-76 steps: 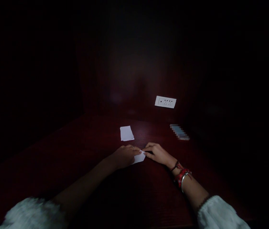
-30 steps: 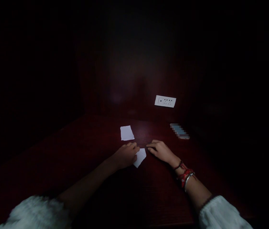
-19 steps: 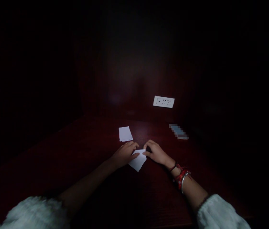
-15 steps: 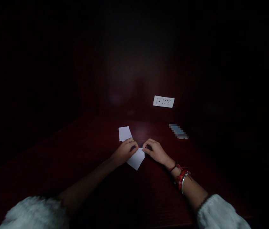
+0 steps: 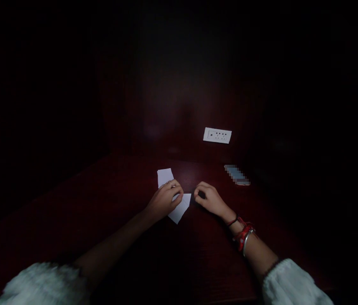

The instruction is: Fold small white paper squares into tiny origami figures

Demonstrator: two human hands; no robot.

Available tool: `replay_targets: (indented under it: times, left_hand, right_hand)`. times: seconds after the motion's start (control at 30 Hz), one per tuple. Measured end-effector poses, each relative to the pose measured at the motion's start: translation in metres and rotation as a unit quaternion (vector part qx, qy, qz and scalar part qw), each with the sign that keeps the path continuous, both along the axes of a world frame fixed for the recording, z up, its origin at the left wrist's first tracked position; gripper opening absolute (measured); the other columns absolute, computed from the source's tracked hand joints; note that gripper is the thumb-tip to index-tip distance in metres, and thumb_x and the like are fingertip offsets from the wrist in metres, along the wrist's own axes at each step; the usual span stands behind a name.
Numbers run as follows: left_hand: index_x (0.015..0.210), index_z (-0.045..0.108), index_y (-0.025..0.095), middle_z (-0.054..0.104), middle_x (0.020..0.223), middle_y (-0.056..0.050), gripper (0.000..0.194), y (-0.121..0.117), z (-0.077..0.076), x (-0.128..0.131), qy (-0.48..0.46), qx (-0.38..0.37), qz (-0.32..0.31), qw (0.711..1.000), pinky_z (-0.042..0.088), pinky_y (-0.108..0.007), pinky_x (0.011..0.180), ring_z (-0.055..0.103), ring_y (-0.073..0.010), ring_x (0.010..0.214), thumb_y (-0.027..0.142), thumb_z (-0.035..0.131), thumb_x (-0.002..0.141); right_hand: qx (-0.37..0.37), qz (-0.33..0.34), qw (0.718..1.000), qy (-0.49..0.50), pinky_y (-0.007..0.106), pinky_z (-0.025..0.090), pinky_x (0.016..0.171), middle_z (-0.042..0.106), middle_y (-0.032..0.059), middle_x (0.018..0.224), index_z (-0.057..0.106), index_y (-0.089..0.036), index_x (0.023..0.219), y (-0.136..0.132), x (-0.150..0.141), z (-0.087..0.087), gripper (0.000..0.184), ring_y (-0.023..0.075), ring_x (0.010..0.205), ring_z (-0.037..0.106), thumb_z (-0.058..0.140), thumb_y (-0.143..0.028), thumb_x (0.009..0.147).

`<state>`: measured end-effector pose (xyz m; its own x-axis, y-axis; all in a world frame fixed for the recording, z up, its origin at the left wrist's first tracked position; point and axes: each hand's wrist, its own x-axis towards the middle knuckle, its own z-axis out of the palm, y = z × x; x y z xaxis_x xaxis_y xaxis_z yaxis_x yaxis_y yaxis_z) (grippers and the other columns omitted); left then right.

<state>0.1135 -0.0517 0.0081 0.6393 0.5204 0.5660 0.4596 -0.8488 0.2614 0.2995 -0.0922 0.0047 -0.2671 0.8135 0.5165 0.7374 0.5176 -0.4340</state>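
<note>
My left hand (image 5: 165, 199) pinches a small white sheet of paper (image 5: 179, 212) by its upper edge, thumb and fingertips pressed together. The sheet is angular, with one corner pointing down toward me, and its upper left part is hidden by the hand. Just right of the sheet's upper right corner is my right hand (image 5: 211, 200), a small gap from the paper. Its thumb and forefinger curl into a closed ring with nothing visible in them. Behind the left hand lies other white paper (image 5: 165, 176), its lower part covered by the fingers.
A phone with a blurred screen (image 5: 237, 175) lies to the right on the dark red table (image 5: 128, 173). Mounted on the wall behind is a white socket panel (image 5: 217, 135). Both sides of the scene are very dark.
My right hand has let go of the sheet's right corner and moved slightly right. The left hand still holds the sheet, which has shifted a little left and up.
</note>
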Motion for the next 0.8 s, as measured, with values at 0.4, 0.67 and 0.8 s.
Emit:
replay_targets:
  times: [0.4,0.67,0.8]
  left_hand:
    - [0.075,0.052,0.018,0.047,0.08,-0.001,0.015,-0.005,0.003,0.004,-0.029,-0.022,-0.015,0.999,0.036,-0.024,0.072,0.046,-0.0128,0.078,0.019,0.037,0.078]
    - [0.073,0.052,0.018,0.047,0.081,-0.001,0.014,0.007,-0.002,-0.006,-0.008,-0.003,0.058,0.998,0.036,-0.027,0.074,0.046,-0.0148,0.078,0.017,0.039,0.075]
    - [0.078,0.052,0.018,0.047,0.081,-0.001,0.015,0.012,-0.005,-0.007,-0.053,-0.008,0.084,0.995,0.036,-0.027,0.074,0.047,-0.0143,0.078,0.018,0.037,0.077]
  right_hand:
    - [0.029,0.018,0.997,0.068,0.023,0.036,0.069,0.05,0.002,0.077,0.053,-0.016,0.071,-0.006,-0.012,0.003,0.007,0.0112,0.075,0.047,0.046,-0.016,0.072]
    - [0.059,-0.011,0.995,0.08,0.022,0.035,0.067,0.049,0.0025,0.077,0.049,-0.015,0.069,-0.002,-0.006,0.002,0.007,0.0115,0.074,0.046,0.043,-0.013,0.07]
    - [0.035,-0.017,0.997,0.071,0.021,0.035,0.063,0.05,0.0012,0.072,0.049,-0.015,0.069,0.001,-0.001,-0.002,0.006,0.0107,0.068,0.046,0.043,-0.013,0.069]
